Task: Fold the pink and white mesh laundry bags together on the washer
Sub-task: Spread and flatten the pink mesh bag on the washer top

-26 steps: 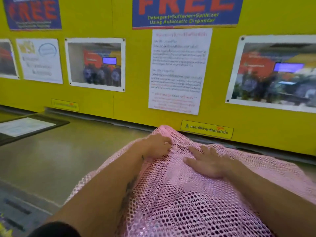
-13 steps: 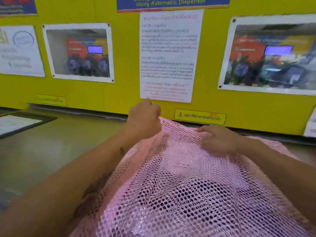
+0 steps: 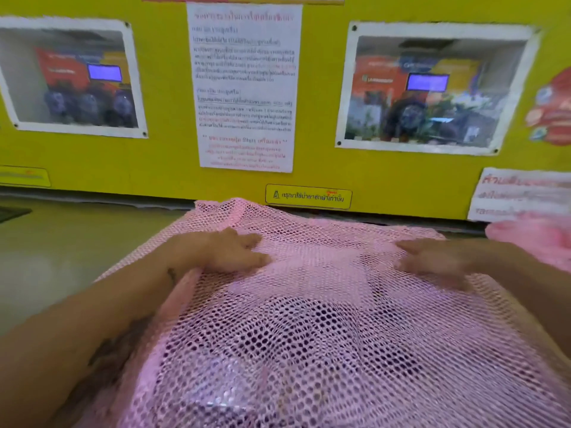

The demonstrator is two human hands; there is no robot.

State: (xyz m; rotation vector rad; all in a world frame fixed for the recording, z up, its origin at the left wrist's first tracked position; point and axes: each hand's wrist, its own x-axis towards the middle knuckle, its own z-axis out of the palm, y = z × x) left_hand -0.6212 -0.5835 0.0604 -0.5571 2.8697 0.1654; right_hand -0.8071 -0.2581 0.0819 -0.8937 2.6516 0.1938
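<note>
Fingers (image 3: 247, 242) of the left hand (image 3: 216, 251) lie straight and together, flat on the pink mesh laundry bag (image 3: 309, 304), and the right hand (image 3: 432, 261) lies flat on it too, its fingers stretched toward the middle, though blur hides whether they are spread or closed. Behind everything stands the yellow wall (image 3: 321, 118), with a white printed notice (image 3: 244, 88), two framed photos (image 3: 432, 88) and a small yellow warning sticker (image 3: 308, 196) on it. Below the wall runs the washer top (image 3: 61, 251), a dull greenish tabletop that carries the bag. The bag covers most of the lower view, spread from its far edge just below the sticker back toward the person, with dark shapes showing through the mesh near the bottom; its long axis seems to run away from the person toward the wall. A white bag cannot be picked out; paler patches between the hands may be a second layer, but that is uncertain. A further pink bunch (image 3: 531, 239) sits at the right, just past the right wrist. Both hands rest on the far half of the bag, well apart, the left one a little nearer its far left corner (image 3: 216, 205). My guess is a smoothing step, and a fold would bring that far edge toward the person.
</note>
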